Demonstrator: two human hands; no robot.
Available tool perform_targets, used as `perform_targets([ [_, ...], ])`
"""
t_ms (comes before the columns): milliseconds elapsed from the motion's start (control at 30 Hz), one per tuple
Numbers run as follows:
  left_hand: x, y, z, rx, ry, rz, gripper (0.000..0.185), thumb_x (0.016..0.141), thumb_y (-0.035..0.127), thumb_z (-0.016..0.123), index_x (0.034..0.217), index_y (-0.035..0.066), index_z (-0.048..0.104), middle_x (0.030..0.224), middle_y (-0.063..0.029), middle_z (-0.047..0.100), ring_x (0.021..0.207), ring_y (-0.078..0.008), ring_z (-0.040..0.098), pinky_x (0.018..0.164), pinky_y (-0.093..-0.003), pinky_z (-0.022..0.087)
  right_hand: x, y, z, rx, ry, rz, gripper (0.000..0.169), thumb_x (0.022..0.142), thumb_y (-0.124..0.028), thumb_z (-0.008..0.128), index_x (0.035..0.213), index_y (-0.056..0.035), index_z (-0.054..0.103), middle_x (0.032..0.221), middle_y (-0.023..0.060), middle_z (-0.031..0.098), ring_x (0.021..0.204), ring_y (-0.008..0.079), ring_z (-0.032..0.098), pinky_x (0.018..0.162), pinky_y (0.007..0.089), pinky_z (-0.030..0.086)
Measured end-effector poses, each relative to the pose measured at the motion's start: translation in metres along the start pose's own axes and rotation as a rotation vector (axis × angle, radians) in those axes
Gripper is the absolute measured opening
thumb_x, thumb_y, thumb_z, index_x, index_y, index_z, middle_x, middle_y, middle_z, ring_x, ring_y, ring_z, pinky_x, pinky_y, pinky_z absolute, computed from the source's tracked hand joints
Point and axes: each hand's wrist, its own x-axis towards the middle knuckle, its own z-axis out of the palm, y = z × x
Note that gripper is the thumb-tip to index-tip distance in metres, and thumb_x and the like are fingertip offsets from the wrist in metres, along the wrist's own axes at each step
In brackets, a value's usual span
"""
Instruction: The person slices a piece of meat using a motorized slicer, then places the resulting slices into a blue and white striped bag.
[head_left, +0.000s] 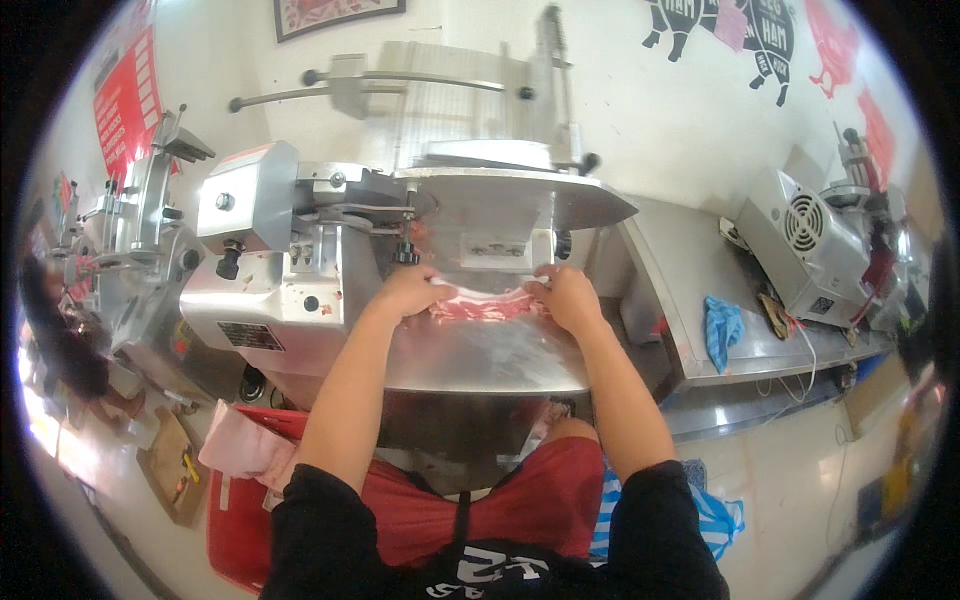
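A strip of sliced raw meat (487, 306) with a white fat edge lies along the steel tray (487, 360) of a meat slicer (255, 292). My left hand (417, 291) grips the strip's left end, and my right hand (564, 294) grips its right end. Just beyond the strip stand the slicer's metal plate (517, 202) and a black knob (406, 253). Farther back is the slicer's carriage (457, 82), blurred. Meat scraps cling to the machine's housing. The undersides of my fingers are hidden.
At the lower left a red crate (240, 525) holds large pale meat pieces (247, 446). A steel table (675, 277) on the right bears a blue cloth (723, 330) and another machine (806, 240). Another slicer (142, 232) stands at the left, near a blurred person (64, 330).
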Motion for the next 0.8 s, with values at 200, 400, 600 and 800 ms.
perform_targets([
  [200,0.009,-0.025,-0.005,-0.149,0.262,0.157,0.048,0.084,0.025,0.076,0.124,0.003,0.061,0.107,-0.0153,0.067,0.096,-0.0231,0.067,0.086,-0.0412,0.054,-0.015,-0.025,0.006,-0.228,0.142,-0.406,0.032,0.093,-0.024,0.065,0.120,-0.0074,0.068,0.124,0.0163,0.064,0.116,0.0358,0.060,0.098,0.0456,0.048],
  [400,0.051,-0.002,-0.019,-1.915,-0.222,0.206,0.016,0.096,0.009,0.057,0.108,0.000,0.064,0.093,-0.0139,0.062,0.100,-0.0278,0.061,0.096,-0.0457,0.053,-0.018,-0.027,0.009,-0.148,-0.058,-0.507,0.024,0.093,-0.023,0.054,0.105,-0.0054,0.065,0.110,0.0160,0.064,0.108,0.0352,0.060,0.093,0.0500,0.048],
  [600,0.046,-0.015,-0.002,-1.829,0.022,-0.113,0.016,0.095,0.018,0.060,0.101,0.004,0.068,0.091,-0.0074,0.066,0.087,-0.0206,0.060,0.082,-0.0336,0.054,-0.015,-0.013,0.014,-0.110,-0.028,-0.548,0.025,0.094,-0.026,0.055,0.104,-0.0055,0.066,0.111,0.0164,0.064,0.109,0.0361,0.060,0.093,0.0499,0.048],
  [800,0.034,-0.044,0.006,-1.775,-0.047,-0.004,0.015,0.090,0.015,0.069,0.104,0.008,0.068,0.090,-0.0034,0.067,0.084,-0.0166,0.060,0.069,-0.0276,0.050,-0.015,-0.019,0.009,-0.002,-0.027,-0.453,0.037,0.098,-0.028,0.059,0.125,-0.0026,0.062,0.122,0.0191,0.065,0.111,0.0323,0.064,0.094,0.0414,0.051],
])
